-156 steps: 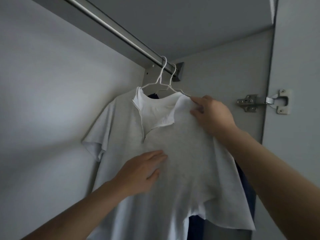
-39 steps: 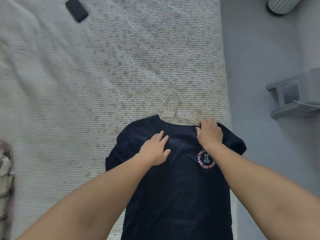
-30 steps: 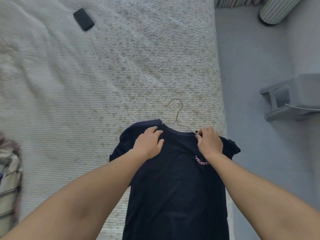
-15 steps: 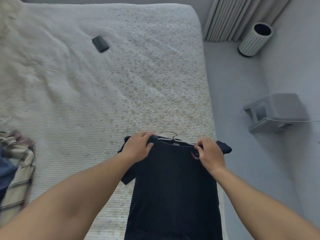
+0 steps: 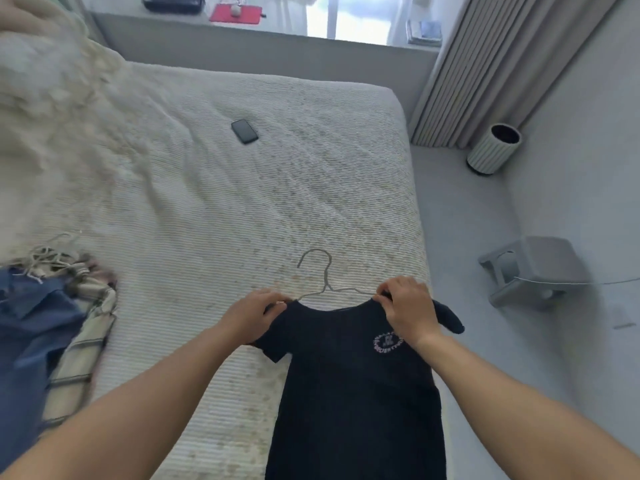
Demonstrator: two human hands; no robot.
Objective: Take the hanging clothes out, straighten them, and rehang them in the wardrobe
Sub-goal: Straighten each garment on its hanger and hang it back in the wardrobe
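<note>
Lifted up from bed [image 5: 242, 188] now: dark T-shirt [image 5: 353, 386] on wire hanger [image 5: 323, 275], near right edge. L hand [image 5: 254, 315] grasping left shoulder, R hand [image 5: 408, 308] pinching right shoulder. Phone [image 5: 245, 131] lying near far edge, w/ clothes pile [image 5: 52, 327] at left edge.

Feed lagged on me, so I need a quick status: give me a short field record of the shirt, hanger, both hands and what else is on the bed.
garment: dark T-shirt with round chest print, held up over the bed's edge
hanger: wire hanger inside the collar, hook up
left hand: left hand grips one shoulder
right hand: right hand pinches the other shoulder
bed: bed carries a phone and a clothes pile at left
</note>
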